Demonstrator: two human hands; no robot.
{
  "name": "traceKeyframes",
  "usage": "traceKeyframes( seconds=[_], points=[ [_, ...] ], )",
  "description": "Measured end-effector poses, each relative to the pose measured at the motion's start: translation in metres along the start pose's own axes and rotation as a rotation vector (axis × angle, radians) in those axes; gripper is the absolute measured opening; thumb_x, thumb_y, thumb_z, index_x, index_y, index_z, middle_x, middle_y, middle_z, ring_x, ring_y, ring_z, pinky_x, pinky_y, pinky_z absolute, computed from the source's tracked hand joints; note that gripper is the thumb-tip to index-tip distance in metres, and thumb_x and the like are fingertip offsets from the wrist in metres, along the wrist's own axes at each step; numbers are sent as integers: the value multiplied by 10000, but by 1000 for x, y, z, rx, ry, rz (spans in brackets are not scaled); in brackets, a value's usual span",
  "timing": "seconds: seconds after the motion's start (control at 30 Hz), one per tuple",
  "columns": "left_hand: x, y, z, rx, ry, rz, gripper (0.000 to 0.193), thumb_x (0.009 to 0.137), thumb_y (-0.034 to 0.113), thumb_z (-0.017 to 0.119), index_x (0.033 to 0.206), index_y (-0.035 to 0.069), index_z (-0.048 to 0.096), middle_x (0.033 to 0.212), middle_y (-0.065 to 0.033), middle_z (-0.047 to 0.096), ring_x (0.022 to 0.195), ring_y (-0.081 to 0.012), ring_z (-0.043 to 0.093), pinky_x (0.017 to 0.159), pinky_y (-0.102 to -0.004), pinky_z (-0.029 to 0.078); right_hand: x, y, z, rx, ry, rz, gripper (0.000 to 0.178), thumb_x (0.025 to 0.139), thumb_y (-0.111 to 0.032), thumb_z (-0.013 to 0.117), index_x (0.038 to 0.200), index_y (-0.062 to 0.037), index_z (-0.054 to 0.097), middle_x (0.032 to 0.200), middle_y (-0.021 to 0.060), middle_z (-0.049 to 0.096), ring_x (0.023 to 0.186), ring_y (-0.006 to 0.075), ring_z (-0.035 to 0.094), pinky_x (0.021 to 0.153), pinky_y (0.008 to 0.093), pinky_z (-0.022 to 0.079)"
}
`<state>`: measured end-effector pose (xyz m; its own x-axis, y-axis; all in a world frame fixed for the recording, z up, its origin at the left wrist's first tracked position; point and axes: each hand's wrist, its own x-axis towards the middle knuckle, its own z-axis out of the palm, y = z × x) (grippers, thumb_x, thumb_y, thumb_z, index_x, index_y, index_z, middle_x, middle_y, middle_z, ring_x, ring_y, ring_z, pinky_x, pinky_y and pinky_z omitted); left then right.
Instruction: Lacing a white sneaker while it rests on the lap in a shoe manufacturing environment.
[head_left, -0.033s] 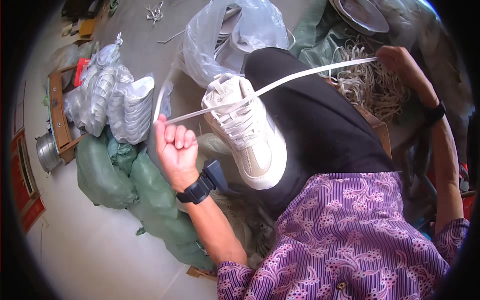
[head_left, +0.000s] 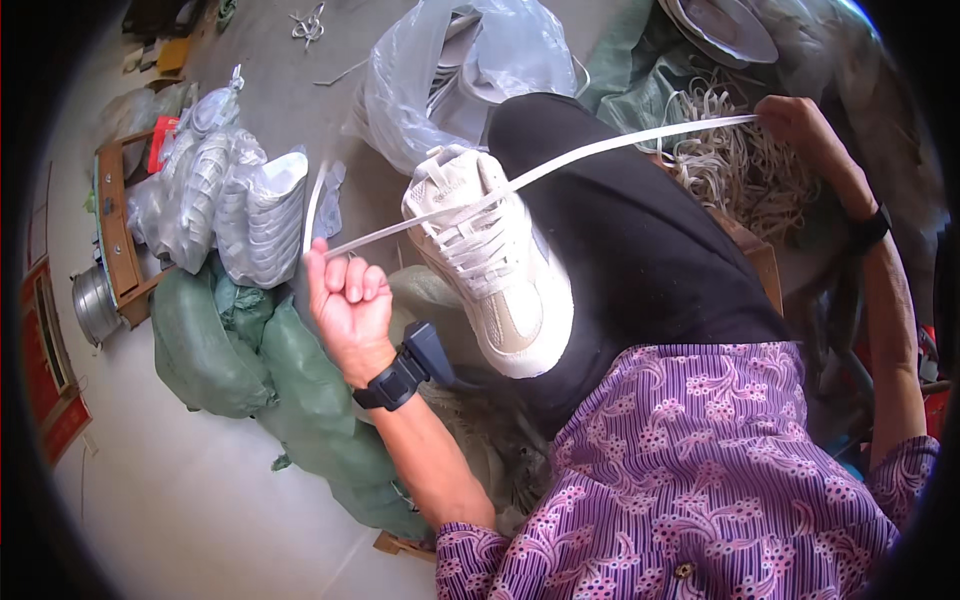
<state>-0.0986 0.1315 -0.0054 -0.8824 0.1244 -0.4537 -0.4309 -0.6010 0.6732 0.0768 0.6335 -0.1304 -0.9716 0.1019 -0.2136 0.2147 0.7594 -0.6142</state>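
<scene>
A white and beige sneaker (head_left: 495, 270) rests against my thigh, its toe toward me. White laces (head_left: 480, 238) are threaded through its eyelets. My left hand (head_left: 352, 300) is closed on one lace end to the left of the shoe, with a short loose tail (head_left: 315, 205) sticking up past the fingers. Far to the right, my right hand (head_left: 795, 125) pinches the other lace end (head_left: 640, 137), which runs in a gentle curve from the shoe over my leg. The right fingertips are partly hidden.
A clear plastic bag (head_left: 470, 75) with pale shoe parts stands beyond the shoe. Loose laces (head_left: 745, 170) pile up under my right hand. At left lie wrapped stacks of white pieces (head_left: 260, 215), green sacks (head_left: 215, 345), a wooden stool (head_left: 118, 225) and a metal tin (head_left: 97, 305).
The loose lace tail above my left hand has swung slightly and its tip shows lower. My left hand and the lace have barely shifted; the shoe stays in place.
</scene>
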Motion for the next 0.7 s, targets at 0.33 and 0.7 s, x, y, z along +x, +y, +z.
traceKeyframes(
  seconds=[0.33, 0.7],
  points=[
    [-31, 39, -56, -25, 254, 202, 234, 924, 263, 591, 1068, 78, 581, 547, 47, 380, 455, -113, 321, 453, -270, 287, -16, 26, -10, 1564, 262, 180, 247, 947, -227, 572, 1132, -65, 595, 899, 15, 616, 822, 95, 582, 837, 277, 504],
    [-37, 48, -88, 10, 303, 265, 261, 914, 270, 601, 1098, 90, 557, 568, 48, 377, 480, -114, 343, 470, -279, 310, 56, -91, 4, 1273, 177, -110, 145, 905, -119, 612, 1001, -10, 613, 986, 57, 629, 917, 118, 602, 831, 251, 480]
  ],
)
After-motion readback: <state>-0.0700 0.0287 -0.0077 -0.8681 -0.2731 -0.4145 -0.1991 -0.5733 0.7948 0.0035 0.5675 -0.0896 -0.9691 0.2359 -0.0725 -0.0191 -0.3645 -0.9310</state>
